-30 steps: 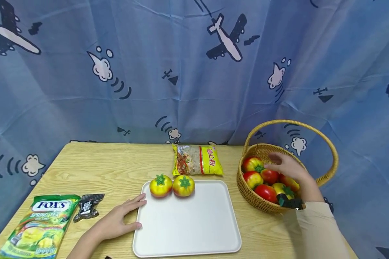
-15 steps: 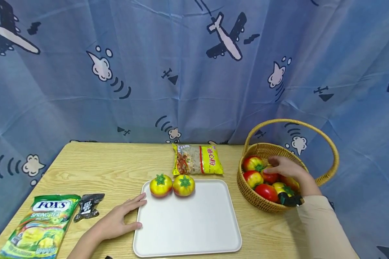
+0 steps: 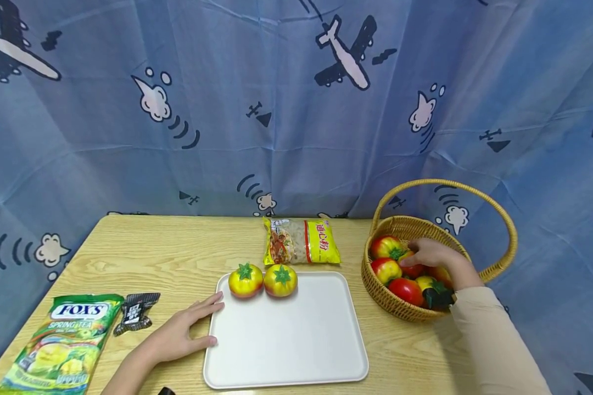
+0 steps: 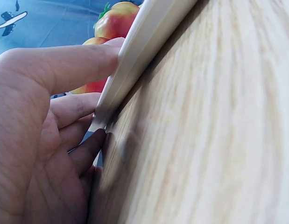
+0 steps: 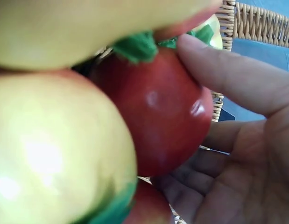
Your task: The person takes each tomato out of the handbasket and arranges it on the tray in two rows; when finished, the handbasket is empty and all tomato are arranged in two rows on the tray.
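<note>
My right hand (image 3: 437, 258) reaches into a wicker basket (image 3: 405, 314). In the right wrist view, its thumb and fingers curl round a red tomato (image 5: 158, 105) with a green stem top. More red-and-yellow tomatoes (image 5: 46, 149) crowd beside it. My left hand (image 3: 178, 332) rests at the left edge of a white tray (image 3: 286, 340). The left wrist view shows its thumb and fingertips touching the tray's side wall (image 4: 135, 65), fingers loosely extended. Two yellow-red tomatoes (image 3: 245, 281) sit side by side at the tray's back left.
Behind the tray lies a yellow pasta bag (image 3: 301, 241). A green candy bag (image 3: 61, 345) and a small black packet (image 3: 135, 312) lie at the left. The basket's tall handle (image 3: 445, 182) arches over its opening. A blue curtain (image 3: 277, 109) hangs behind the wooden table (image 3: 168, 241).
My right hand has lowered into the basket, and its fingers have closed round the red tomato. My left hand stays at the tray's edge.
</note>
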Motion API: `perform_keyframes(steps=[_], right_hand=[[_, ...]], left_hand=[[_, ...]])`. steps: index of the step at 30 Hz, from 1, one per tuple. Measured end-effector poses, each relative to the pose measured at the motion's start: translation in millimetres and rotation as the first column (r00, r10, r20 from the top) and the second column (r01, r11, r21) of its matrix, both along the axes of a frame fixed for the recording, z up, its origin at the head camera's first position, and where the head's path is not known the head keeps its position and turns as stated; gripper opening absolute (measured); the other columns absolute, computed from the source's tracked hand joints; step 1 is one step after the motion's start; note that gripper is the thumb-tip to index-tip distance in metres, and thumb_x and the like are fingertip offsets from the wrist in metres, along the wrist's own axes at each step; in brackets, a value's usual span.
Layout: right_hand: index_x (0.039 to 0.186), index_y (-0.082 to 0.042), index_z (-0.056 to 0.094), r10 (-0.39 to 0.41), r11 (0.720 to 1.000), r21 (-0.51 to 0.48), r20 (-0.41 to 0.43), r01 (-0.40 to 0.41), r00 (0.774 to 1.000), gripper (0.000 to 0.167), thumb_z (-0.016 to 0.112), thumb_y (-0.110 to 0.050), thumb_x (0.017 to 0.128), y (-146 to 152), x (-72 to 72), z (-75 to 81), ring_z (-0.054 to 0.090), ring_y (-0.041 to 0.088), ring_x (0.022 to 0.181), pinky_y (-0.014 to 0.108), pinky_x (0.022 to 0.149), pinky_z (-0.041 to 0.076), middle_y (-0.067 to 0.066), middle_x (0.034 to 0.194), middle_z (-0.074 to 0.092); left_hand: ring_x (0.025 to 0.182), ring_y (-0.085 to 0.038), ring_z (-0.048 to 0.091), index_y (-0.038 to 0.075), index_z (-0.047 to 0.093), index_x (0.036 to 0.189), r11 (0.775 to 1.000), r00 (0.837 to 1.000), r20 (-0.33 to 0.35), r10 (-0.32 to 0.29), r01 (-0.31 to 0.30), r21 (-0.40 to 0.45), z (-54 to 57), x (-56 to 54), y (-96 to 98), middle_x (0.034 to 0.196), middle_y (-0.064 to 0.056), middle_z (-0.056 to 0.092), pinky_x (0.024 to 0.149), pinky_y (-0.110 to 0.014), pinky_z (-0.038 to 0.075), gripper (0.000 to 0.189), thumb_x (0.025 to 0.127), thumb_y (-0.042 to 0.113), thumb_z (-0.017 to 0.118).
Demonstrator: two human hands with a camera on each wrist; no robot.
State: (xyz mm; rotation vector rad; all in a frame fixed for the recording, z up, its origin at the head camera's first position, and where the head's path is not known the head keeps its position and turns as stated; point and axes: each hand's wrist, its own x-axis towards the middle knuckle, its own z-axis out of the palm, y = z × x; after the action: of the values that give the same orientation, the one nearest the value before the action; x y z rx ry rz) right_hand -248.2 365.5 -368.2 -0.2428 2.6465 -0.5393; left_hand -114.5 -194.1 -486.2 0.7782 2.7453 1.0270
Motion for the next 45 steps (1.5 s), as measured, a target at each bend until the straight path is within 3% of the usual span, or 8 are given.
perform_keyframes(steps=[9,18,32,41,45], right_hand=[[0.130,0.021,0.040,0.009,0.999,0.035,-0.022,-0.008,1.000,0.078,0.070,-0.034,0.083,0,-0.9,-0.6,0.049,0.047,0.113,0.060,0.098,0.041,0.037,0.126,0.049],[0.132,0.020,0.039,-0.018,0.999,-0.045,-0.086,0.014,0.996,0.078,0.072,-0.028,0.081,3,4.8,0.6,0.052,0.040,0.107,0.056,0.096,0.043,0.036,0.124,0.051],[0.132,0.016,0.042,-0.041,0.999,-0.039,-0.219,0.034,0.975,0.076,0.072,-0.031,0.080,10,7.9,1.5,0.049,0.047,0.111,0.060,0.096,0.040,0.036,0.125,0.050],[0.134,0.015,0.039,-0.085,0.992,-0.112,-0.248,0.058,0.965,0.073,0.070,-0.027,0.084,14,12.6,1.7,0.053,0.041,0.105,0.055,0.092,0.043,0.034,0.123,0.051],[0.136,0.014,0.036,-0.102,0.990,-0.124,-0.264,0.071,0.959,0.075,0.070,-0.029,0.084,16,14.1,4.1,0.047,0.046,0.112,0.059,0.094,0.041,0.036,0.130,0.044]], left_hand=[[0.134,-0.044,0.037,0.014,0.049,0.139,1.000,1.000,-0.007,-0.005,0.005,0.000,-0.6,-0.5,0.2,0.152,-0.006,0.035,0.107,-0.063,0.029,0.065,0.086,0.048,0.063],[0.134,-0.040,0.038,0.013,0.049,0.139,1.000,1.000,-0.024,-0.006,0.006,-0.008,2.1,-1.7,0.1,0.152,-0.006,0.036,0.108,-0.060,0.029,0.065,0.086,0.048,0.064],[0.134,-0.042,0.036,0.015,0.048,0.140,1.000,1.000,0.009,-0.006,0.006,-0.005,0.3,-3.5,-0.6,0.153,-0.005,0.034,0.107,-0.062,0.029,0.066,0.086,0.049,0.063],[0.134,-0.041,0.037,0.014,0.049,0.139,1.000,1.000,0.000,-0.006,0.006,-0.007,-0.1,-1.8,-0.6,0.153,-0.005,0.035,0.107,-0.061,0.030,0.065,0.086,0.049,0.063],[0.134,-0.042,0.037,0.014,0.049,0.139,1.000,1.000,-0.003,-0.007,0.007,-0.002,0.0,-1.9,-0.5,0.153,-0.005,0.035,0.107,-0.062,0.030,0.065,0.086,0.049,0.063]])
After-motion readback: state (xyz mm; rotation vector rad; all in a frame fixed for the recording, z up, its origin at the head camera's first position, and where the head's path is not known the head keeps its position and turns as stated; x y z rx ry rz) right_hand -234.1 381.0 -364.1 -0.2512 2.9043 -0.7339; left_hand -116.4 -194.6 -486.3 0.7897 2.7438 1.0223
